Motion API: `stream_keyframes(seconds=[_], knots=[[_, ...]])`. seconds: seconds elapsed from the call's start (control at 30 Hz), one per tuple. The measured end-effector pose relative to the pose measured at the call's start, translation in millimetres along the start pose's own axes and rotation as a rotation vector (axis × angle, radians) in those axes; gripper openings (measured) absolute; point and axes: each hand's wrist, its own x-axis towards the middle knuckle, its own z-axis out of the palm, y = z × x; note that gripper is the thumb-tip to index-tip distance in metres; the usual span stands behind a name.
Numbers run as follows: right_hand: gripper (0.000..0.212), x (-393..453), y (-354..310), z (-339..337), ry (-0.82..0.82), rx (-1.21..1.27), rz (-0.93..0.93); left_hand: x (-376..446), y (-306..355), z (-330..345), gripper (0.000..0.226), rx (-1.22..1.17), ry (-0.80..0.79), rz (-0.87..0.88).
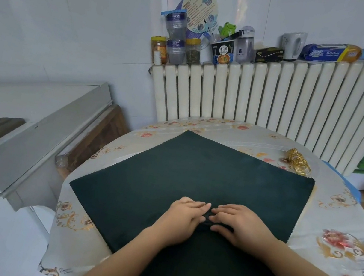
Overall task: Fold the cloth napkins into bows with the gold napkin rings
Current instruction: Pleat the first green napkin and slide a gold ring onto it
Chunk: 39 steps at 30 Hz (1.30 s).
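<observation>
At napkin centre I'd keep left hand and right hand pinching its ridge, pleating evenly before taking gold rings.

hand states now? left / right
Left hand: pinching a fold of the dark green napkin.
Right hand: pinching the same fold.

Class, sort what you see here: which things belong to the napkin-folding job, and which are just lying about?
Belongs to the job:
dark green napkin
gold rings
left hand and right hand, pinching a fold in the napkin

Just lying about:
jars
frog toy
noodle cup
kettle
radiator
</observation>
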Motion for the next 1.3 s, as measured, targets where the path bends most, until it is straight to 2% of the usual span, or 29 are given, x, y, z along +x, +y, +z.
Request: stream_keyframes(seconds=[0.17,0.27,0.33,0.43,0.57,0.73,0.9,0.97,1.03,1.07,1.13,1.2,1.3], knots=[[0.034,3.3,-0.1,3.2,0.014,0.031,0.030,3.2,-1.0,2.4,0.029,-0.277,0.214,-0.106],[0.034,5.4,1.7,4.7,-0.001,0.063,0.060,1.0,-0.5,2.3,0.028,-0.219,0.297,-0.030],[0.033,6.1,1.3,4.4,-0.016,0.074,0.063,-4.8,-2.4,3.9,0.035,-0.129,0.245,0.063],[0.031,5.8,1.0,3.3,-0.032,0.081,0.079,-7.0,-8.8,7.2,0.051,-0.018,0.125,0.101],[0.036,5.6,-0.6,3.0,-0.053,0.099,0.109,-4.9,-4.5,7.7,0.061,0.033,0.138,0.123],[0.038,5.1,-4.0,2.0,-0.038,0.091,0.140,1.4,-3.0,10.3,0.035,-0.121,0.291,0.080],[0.040,1.9,-2.7,-1.9,-0.151,0.130,0.213,3.9,1.2,10.9,0.031,-0.144,0.383,0.047],[0.038,1.1,-0.8,0.2,-0.156,0.162,0.232,4.7,4.8,5.0,0.037,-0.111,0.322,0.044],[0.034,2.4,0.1,0.6,-0.163,0.176,0.257,14.7,8.7,-5.4,0.046,0.125,0.126,-0.013],[0.032,3.3,0.2,0.3,-0.173,0.177,0.265,20.4,13.6,-11.9,0.046,0.271,0.026,-0.043],[0.028,4.0,-0.2,-0.7,-0.181,0.181,0.275,27.8,25.6,-17.9,0.037,0.354,-0.095,-0.077],[0.026,4.2,-1.8,0.0,-0.182,0.186,0.286,29.8,27.4,-13.6,0.030,0.254,-0.132,-0.119],[0.027,3.1,-4.4,1.7,-0.151,0.201,0.289,22.7,17.8,-7.6,0.031,0.094,-0.061,-0.102]])
